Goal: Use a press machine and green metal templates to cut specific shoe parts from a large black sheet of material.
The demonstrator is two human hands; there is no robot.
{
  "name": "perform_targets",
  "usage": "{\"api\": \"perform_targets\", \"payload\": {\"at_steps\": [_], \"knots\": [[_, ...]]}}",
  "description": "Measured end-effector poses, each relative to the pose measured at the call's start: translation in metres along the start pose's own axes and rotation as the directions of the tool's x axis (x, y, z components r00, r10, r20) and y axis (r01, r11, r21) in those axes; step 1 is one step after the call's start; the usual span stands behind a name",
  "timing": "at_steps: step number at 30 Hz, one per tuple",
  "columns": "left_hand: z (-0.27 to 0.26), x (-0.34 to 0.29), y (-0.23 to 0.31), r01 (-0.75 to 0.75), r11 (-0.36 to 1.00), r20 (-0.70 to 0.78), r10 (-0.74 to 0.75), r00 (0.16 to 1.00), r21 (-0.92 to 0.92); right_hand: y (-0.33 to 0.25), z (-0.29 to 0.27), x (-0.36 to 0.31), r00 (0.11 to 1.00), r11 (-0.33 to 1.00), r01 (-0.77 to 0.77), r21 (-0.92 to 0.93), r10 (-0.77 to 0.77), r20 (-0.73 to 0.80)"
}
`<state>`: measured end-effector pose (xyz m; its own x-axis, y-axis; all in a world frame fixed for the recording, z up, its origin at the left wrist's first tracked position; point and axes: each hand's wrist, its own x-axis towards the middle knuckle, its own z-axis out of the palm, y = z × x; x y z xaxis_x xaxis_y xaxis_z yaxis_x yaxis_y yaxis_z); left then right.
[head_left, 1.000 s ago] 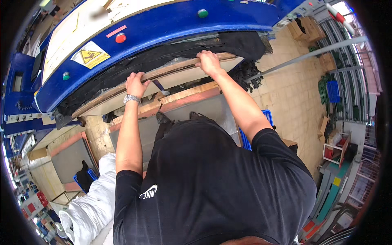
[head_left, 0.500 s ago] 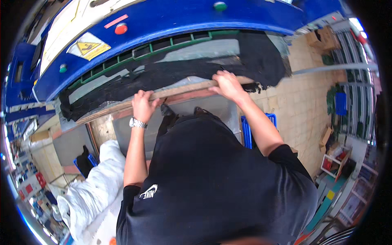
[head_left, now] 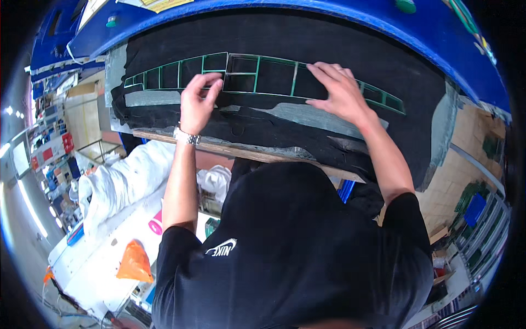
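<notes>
A long green cutting-die frame [head_left: 257,74] with cross bars, tapering toward both ends, lies on a black sheet [head_left: 285,33]. My left hand [head_left: 198,104], with a metal watch at the wrist, is by a join in the frame; its fingers are loosely bent, with a small gap to the thumb. Stretched over the frame's right half is my right hand [head_left: 345,90], its fingers toward the far edge and its thumb toward the near edge. Contact with the frame cannot be made out. Under the torn sheet, a grey-green board [head_left: 153,98] shows in patches, edged by a wooden strip [head_left: 230,152].
A blue machine body [head_left: 98,41] with green buttons [head_left: 405,5] curves along the far side. At left a white cloth bundle [head_left: 126,175] and an orange bag [head_left: 135,260] lie by a white table [head_left: 76,274]. A blue crate [head_left: 475,209] and racks stand at right.
The board with the sheet and die frame has come out from under the blue machine toward me. Both hands have left the wooden edge and moved over the frame.
</notes>
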<state>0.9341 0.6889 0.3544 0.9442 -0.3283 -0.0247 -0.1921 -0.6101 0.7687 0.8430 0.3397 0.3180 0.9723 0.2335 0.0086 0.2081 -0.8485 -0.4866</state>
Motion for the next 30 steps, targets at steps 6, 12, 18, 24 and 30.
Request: {"api": "perform_targets", "payload": {"at_steps": [6,12,18,24,30], "knots": [[0.012,0.017,-0.009,-0.173,0.962,0.044,0.168,0.985,0.210,0.004,-0.087,-0.026,0.995,0.999,-0.042,-0.020,0.040,-0.092],[0.080,0.030,-0.010,-0.419,0.794,0.243,0.344,0.907,0.440,0.093,-0.070,-0.056,0.962,0.980,-0.191,-0.058,0.175,-0.208],[0.087,0.040,-0.011,-0.361,0.781,0.325,0.213,0.921,0.511,0.137,-0.061,-0.062,0.951,0.970,-0.227,-0.093,0.200,-0.234],[0.072,0.011,0.031,-0.411,0.790,0.422,0.214,0.881,0.456,0.053,-0.069,-0.026,0.963,0.990,-0.031,-0.138,-0.007,-0.268],[0.021,-0.030,0.096,-0.274,0.961,0.565,0.244,0.788,-0.033,-0.003,-0.020,-0.011,0.933,0.878,0.045,0.477,-0.207,0.293]]}}
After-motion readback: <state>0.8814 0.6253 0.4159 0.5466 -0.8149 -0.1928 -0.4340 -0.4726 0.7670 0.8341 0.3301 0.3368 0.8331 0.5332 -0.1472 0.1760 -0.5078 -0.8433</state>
